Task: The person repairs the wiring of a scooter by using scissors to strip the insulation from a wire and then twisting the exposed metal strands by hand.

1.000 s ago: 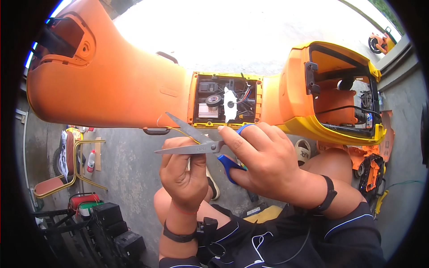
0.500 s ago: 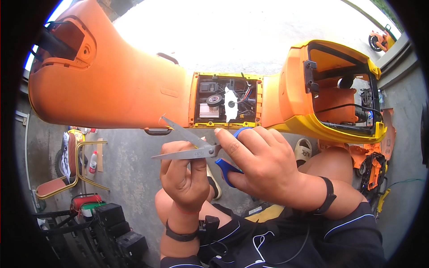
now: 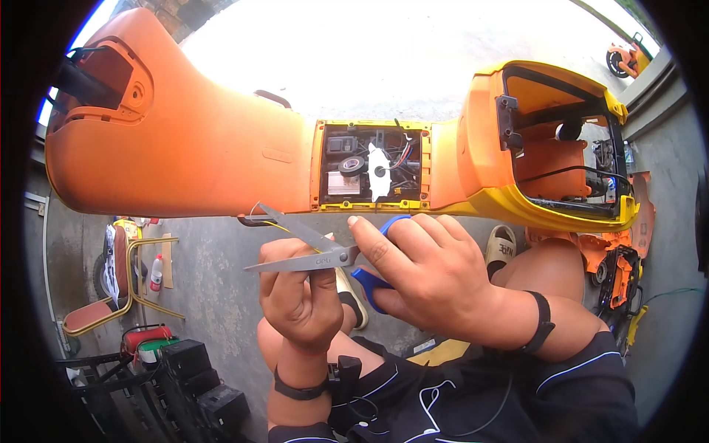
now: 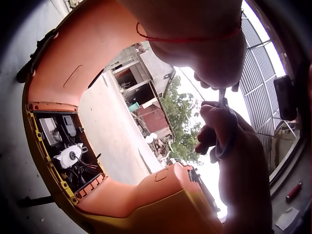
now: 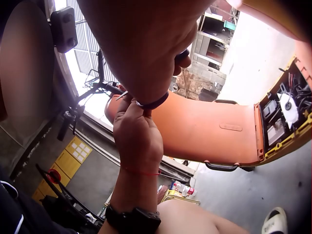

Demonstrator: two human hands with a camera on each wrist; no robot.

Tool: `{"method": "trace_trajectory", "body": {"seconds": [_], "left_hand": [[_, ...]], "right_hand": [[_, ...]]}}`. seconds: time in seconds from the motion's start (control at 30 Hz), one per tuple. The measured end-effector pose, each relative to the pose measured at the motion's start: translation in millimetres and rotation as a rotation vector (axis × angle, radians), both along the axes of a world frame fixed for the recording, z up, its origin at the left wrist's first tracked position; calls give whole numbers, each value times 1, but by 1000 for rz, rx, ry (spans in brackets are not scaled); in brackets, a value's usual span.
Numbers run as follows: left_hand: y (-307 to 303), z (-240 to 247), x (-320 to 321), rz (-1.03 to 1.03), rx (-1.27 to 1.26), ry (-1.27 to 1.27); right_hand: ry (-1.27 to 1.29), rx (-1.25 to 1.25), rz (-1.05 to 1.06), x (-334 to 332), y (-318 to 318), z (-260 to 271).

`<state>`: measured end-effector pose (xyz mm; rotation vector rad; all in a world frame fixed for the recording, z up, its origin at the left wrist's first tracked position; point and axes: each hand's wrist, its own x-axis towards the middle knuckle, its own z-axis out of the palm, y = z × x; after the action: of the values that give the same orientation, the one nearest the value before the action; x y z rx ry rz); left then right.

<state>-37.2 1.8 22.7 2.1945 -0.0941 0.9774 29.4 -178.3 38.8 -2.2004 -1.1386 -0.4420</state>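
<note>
In the head view, the right hand (image 3: pixel 432 269) grips blue-handled scissors (image 3: pixel 314 261), their blades spread and pointing left. The left hand (image 3: pixel 301 299) is raised beneath the blades, its fingers curled and pinching a thin yellow wire (image 3: pixel 278 224) whose end rises by the upper blade. Behind both hands lies the orange and yellow body shell (image 3: pixel 221 148), with an uncovered compartment (image 3: pixel 353 206) holding wires, a roll of tape (image 3: pixel 351 165) and a white piece (image 3: pixel 379 173). In the right wrist view the left hand (image 5: pixel 139 139) is close to the scissors.
A chair (image 3: pixel 92 313), a bottle (image 3: pixel 156 273) and black boxes (image 3: pixel 193 369) stand at the left. Orange parts (image 3: pixel 624 277) and cables lie on the floor at the right. The person's slippered foot (image 3: pixel 501 246) is below the shell.
Both hands and the scissors have shifted slightly left and down in the head view. The scissors' blades remain spread, and the wire is still in the left hand.
</note>
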Motion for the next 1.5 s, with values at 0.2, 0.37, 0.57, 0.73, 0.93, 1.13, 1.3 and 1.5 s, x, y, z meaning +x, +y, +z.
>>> {"method": "trace_trajectory", "body": {"seconds": [0.2,0.37,0.57,0.73,0.93,1.13,1.3,1.5], "left_hand": [[2,1,-2,-7,7,8],[2,2,-4,-5,9,7],[3,0,-4,-9,-40,22],[3,-1,-4,34,73,6],[1,1,-5,39,45,-14],[2,7,-8,16,85,43],[1,7,-8,17,113,35],[1,8,-9,29,137,28]], "right_hand": [[11,6,12,-1,1,0],[9,0,18,-2,1,-1],[-12,1,20,0,2,-2],[31,13,16,-3,2,3],[9,-11,33,-3,0,5],[-11,-44,23,-5,1,4],[-14,-26,13,-6,3,0],[-17,-34,12,-7,4,1]]}}
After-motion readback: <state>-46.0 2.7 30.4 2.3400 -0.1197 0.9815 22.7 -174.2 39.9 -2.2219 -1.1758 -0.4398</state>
